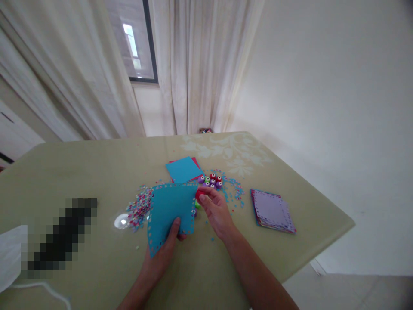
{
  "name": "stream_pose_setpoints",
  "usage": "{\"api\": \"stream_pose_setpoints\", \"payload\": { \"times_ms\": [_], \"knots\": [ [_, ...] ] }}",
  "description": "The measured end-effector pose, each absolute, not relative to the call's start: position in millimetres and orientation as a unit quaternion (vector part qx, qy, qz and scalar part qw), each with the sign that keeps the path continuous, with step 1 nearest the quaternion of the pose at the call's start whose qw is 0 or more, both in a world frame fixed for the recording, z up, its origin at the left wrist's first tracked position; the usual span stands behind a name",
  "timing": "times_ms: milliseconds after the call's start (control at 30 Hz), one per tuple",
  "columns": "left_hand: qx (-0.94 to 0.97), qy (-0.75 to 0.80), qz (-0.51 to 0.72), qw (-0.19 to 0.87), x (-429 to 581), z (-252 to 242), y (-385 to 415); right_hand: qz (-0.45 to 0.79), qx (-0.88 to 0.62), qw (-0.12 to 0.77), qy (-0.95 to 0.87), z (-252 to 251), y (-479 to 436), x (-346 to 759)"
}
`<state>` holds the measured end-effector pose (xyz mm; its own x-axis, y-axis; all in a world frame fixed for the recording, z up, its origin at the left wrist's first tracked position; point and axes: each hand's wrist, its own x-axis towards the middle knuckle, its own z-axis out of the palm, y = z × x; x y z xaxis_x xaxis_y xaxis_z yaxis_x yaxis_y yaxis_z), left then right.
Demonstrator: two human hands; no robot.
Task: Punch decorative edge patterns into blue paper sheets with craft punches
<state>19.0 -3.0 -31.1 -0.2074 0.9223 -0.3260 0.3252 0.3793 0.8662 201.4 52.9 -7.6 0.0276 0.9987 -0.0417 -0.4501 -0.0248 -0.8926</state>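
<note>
My left hand (167,243) grips a blue square of paper (172,206) by its lower part, thumb on the front. Small holes run along the paper's edges. At its upper right corner, my right hand (214,209) pinches a small red hole punch (199,195) that touches the right edge. Just beyond lie several small punches (212,181) in purple, red and green with white tops, close together. Part of a green one (198,206) shows between the paper and my right hand.
Blue and red paper squares (183,168) lie behind. To the right is a stack of hole-edged sheets (273,211), lilac on top. Confetti (140,209) is heaped left, with more blue bits (235,187) scattered right. A blurred-out dark object (63,237) and white cord (48,287) lie left.
</note>
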Motion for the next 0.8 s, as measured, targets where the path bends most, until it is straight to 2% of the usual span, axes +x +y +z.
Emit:
{"api": "stream_pose_setpoints", "payload": {
  "times_ms": [200, 500, 800],
  "knots": [
    [0.439, 0.696, 0.355, 0.444, 19.6, -32.4, -3.1, 0.607, -0.389, 0.594, -0.356, -7.7, 53.1, 200.8],
    [0.454, 0.678, 0.333, 0.473, 19.1, -35.8, -4.4, 0.686, -0.361, 0.572, -0.269, -6.9, 51.8, 204.3],
    [0.476, 0.67, 0.331, 0.464, 20.8, -35.5, -5.3, 0.69, -0.357, 0.578, -0.248, -8.7, 51.5, 202.5]
  ]
}}
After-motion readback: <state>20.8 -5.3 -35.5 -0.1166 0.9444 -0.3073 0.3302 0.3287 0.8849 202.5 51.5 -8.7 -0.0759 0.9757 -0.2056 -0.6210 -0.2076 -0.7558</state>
